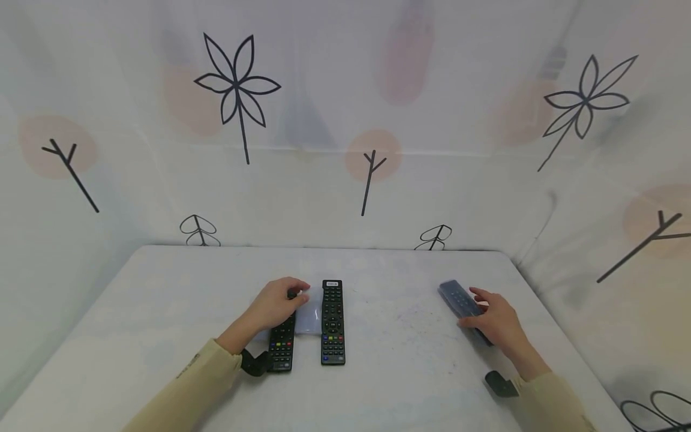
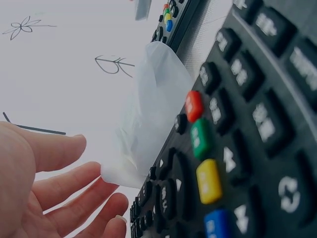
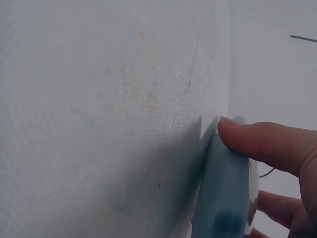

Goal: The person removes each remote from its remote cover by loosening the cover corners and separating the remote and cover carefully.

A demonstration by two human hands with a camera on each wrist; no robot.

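Observation:
My left hand (image 1: 278, 303) is over the upper end of a black remote control (image 1: 281, 348), with its fingers loosely bent. In the left wrist view, its fingertips are right at the edge of a translucent plastic sleeve (image 2: 151, 114), beside the remote's coloured buttons. That sleeve shows on both sides of this remote in the head view. A second black remote control (image 1: 332, 324) lies parallel, just right of the sleeve. At the right, my right hand (image 1: 499, 321) holds a grey-blue, plastic-covered remote control (image 1: 457, 297) between thumb and fingers across its width. Its lower end is partly hidden by the hand.
The white table (image 1: 394, 384) has a back edge against a white cloth (image 1: 324, 198) printed with flowers and twigs. More cloth hangs at both sides. A dark wrist-camera mount (image 1: 256, 363) sits under the left wrist, overlapping the left remote; another (image 1: 501, 384) is under the right.

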